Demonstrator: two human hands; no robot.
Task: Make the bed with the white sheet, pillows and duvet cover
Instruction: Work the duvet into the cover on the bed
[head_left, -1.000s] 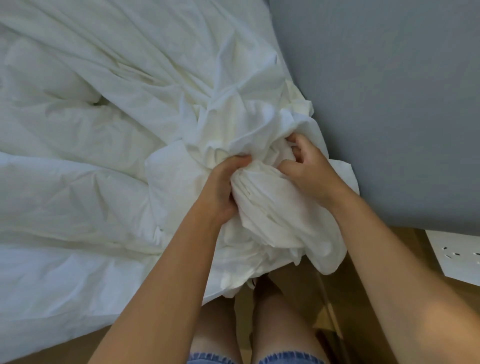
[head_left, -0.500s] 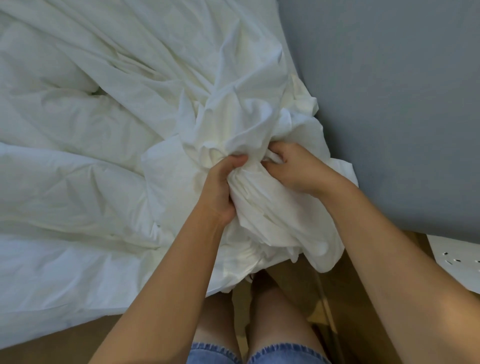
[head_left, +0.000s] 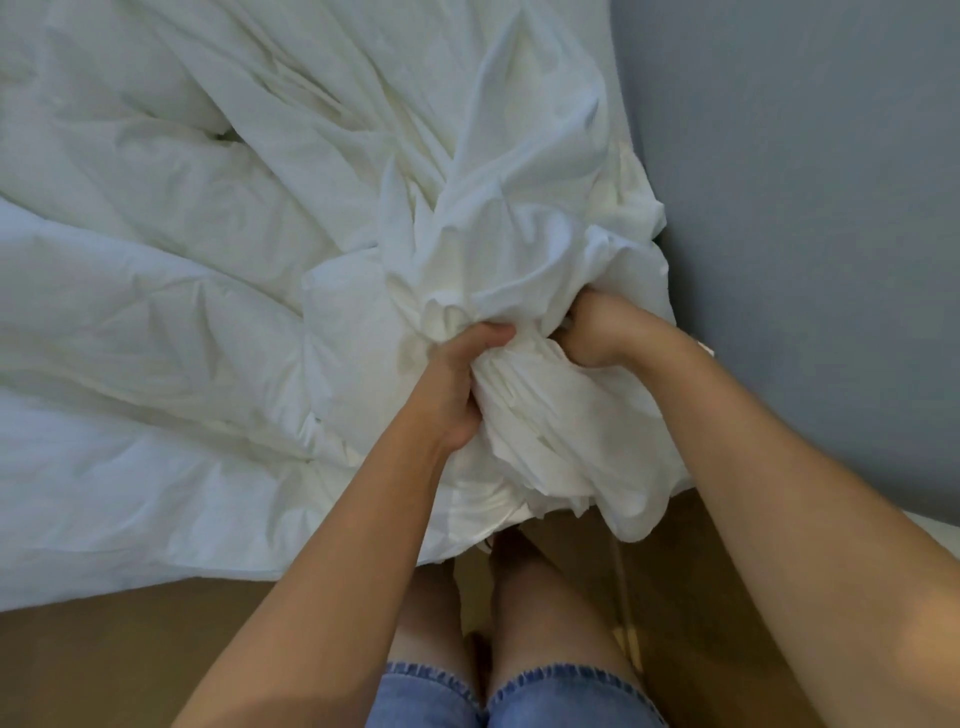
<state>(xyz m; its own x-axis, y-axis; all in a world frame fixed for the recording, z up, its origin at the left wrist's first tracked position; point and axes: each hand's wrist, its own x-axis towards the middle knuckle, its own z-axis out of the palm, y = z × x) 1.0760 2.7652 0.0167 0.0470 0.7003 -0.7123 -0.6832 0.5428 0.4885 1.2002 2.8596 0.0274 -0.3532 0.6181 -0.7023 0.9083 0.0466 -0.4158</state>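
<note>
**Both hands clenched on bunched white fabric at bed corner**

Grey wall (head_left: 805, 208) fills the right side of the frame, top to lower right. Brown wooden floor (head_left: 104, 649) runs along the bottom. A bed covered in rumpled white bedding occupies the left and centre, and its near edge crosses the lower left on a slant.

Thick white quilted duvet (head_left: 130, 312) lies across the left half of the frame, puffed and creased. Thin white cotton sheet fabric (head_left: 545, 249), heavily wrinkled, is gathered toward the centre right, next to the wall. Whether this bunch is the sheet or the duvet cover cannot be told.

Left hand (head_left: 457, 384), at frame centre, has its fingers curled tight around a wad of the white fabric, thumb on top. Right hand (head_left: 597, 332), just right of the left hand, is also clenched into the fabric; its fingertips are buried in the folds and are not visible. The two hands sit close together, with a ridge of cloth between them.

Below the hands a loose fold of the fabric hangs over the bed corner toward the floor. Bare knees and the frayed hems of blue denim shorts (head_left: 519, 696) show at bottom centre.
</note>
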